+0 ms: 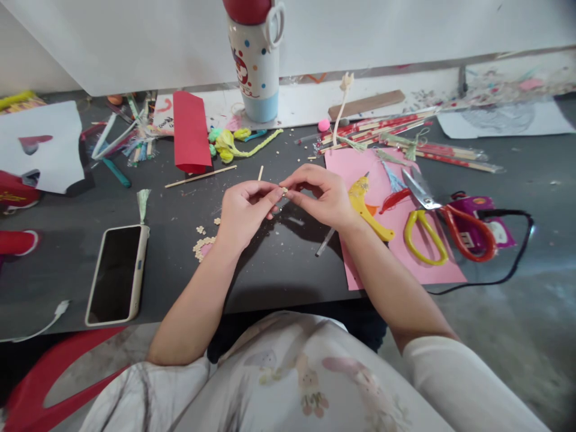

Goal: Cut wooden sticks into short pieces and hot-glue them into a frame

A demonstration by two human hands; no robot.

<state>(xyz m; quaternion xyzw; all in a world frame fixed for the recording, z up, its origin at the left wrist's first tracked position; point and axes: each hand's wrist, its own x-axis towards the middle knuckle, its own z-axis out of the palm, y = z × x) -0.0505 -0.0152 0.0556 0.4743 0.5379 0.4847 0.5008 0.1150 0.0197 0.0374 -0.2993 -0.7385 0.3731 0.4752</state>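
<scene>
Over the middle of the dark table, my left hand (247, 210) and my right hand (320, 195) meet fingertip to fingertip. Between them is a small cream-coloured flower-like piece (284, 190), pinched by both. A thin wooden stick (260, 173) pokes up behind my left fingers; whether they hold it I cannot tell. Beside my left wrist lies a pink piece edged with cream flower-like bits (203, 246), partly hidden by the arm. A few loose cream bits (200, 230) are near it. Another wooden stick (200, 177) rests beyond my left hand.
A phone (115, 273) lies at left, near a red folded paper (191, 132). A bottle (256, 66) stands at the back. At right, pink paper (360, 264) carries a yellow glue gun (363, 207) and scissors (427, 210), with a black cord (517, 264) alongside.
</scene>
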